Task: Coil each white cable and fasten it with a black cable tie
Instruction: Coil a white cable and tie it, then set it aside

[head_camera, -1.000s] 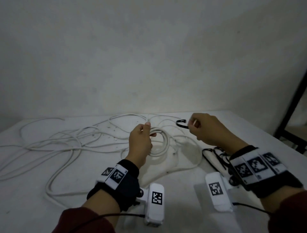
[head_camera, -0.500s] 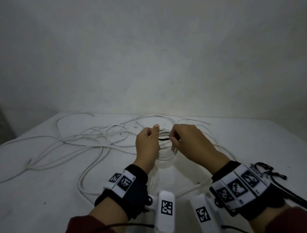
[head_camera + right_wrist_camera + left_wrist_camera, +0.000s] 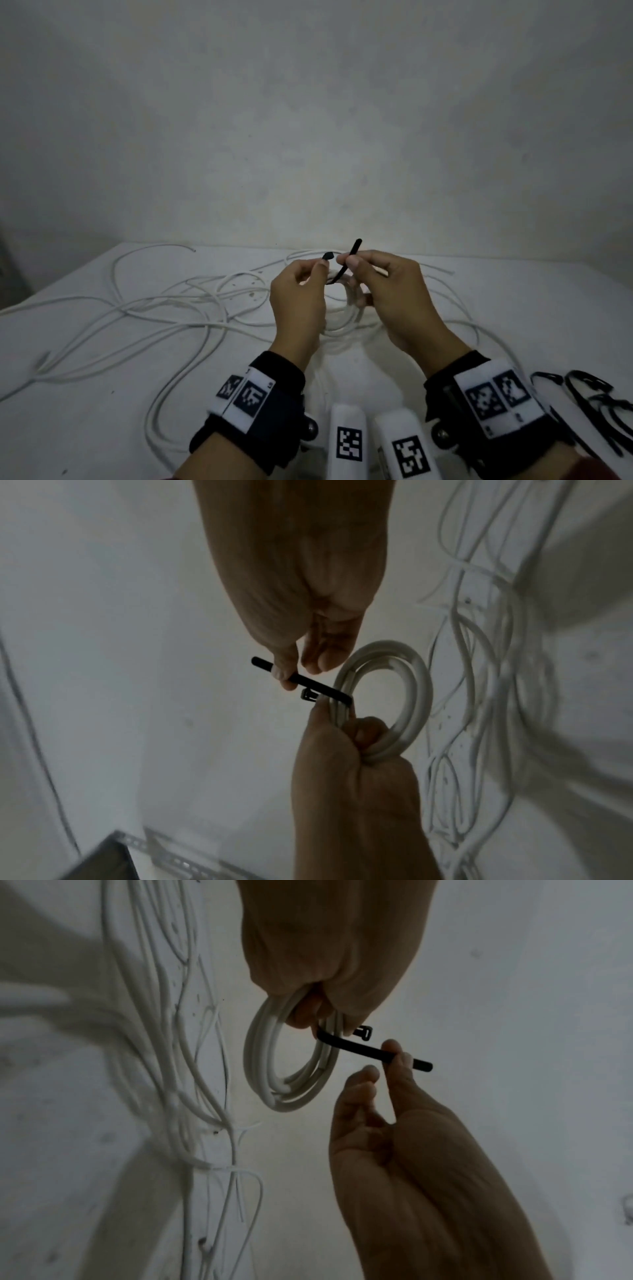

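Observation:
A small coil of white cable [image 3: 260, 1053] hangs in my left hand [image 3: 318, 270], whose fingers curl round its top strands. A black cable tie [image 3: 359, 1049] passes round those strands. Its head [image 3: 328, 256] sticks out at my left thumb. My right hand [image 3: 349, 265] pinches the tie's tail between thumb and forefinger, and the tail's tip points up and away. The right wrist view shows the same: the coil [image 3: 418, 674], the tie [image 3: 318, 684], my right hand [image 3: 301, 666] above and my left hand [image 3: 342, 723] below. Both hands are raised above the white table [image 3: 513, 325].
Several loose white cables [image 3: 171, 301] sprawl over the table's left and middle. A bunch of spare black ties [image 3: 589, 394] lies at the front right. A plain wall stands right behind the table. A dark metal frame [image 3: 103, 859] shows below the table's edge.
My right hand carried the black tie from the right over to the coil. The tie now lies round the strands, with its tail pulled up and its head at my left thumb.

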